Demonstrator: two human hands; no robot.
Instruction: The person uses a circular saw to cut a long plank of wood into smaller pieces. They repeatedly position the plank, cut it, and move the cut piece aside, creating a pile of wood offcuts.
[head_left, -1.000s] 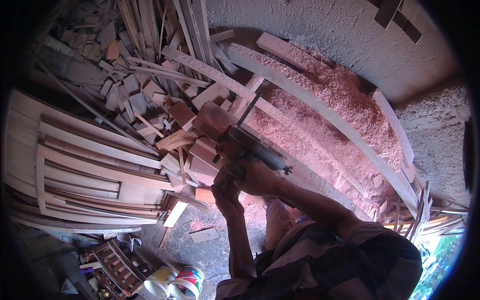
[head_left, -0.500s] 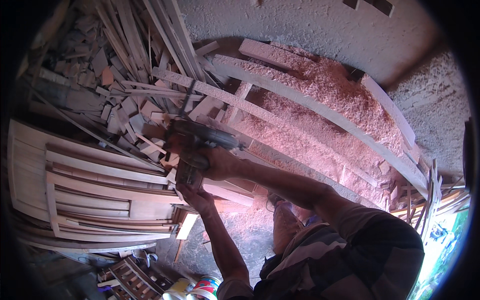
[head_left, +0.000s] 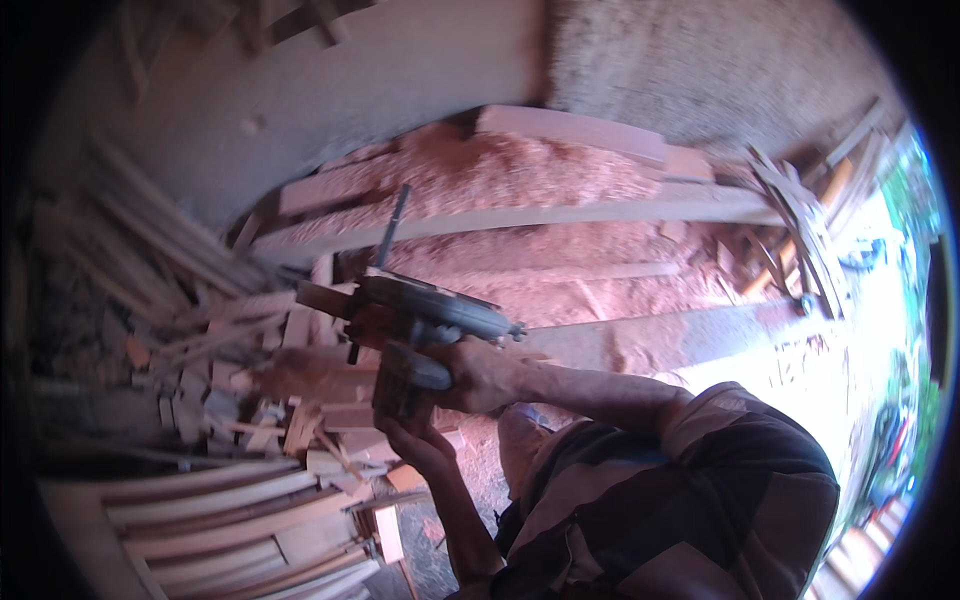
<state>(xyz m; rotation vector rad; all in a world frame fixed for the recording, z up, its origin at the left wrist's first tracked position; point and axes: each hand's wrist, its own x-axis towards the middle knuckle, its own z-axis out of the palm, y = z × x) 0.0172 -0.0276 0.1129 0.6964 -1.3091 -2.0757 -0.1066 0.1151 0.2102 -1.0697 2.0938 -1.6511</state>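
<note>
Blurred wood scraps, power tool, right hand part-hidden

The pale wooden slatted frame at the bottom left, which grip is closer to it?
Left. In the picture, the left grip is up and right of the frame; the right grip is higher and farther right.

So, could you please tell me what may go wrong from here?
The dark grey handheld power tool, held in the bare right hand and bare left hand, could slip. Its thin dark jutting bar might catch on the long, curved wooden plank. The heaped, pinkish wood shavings ahead could make footing slippery.
</note>
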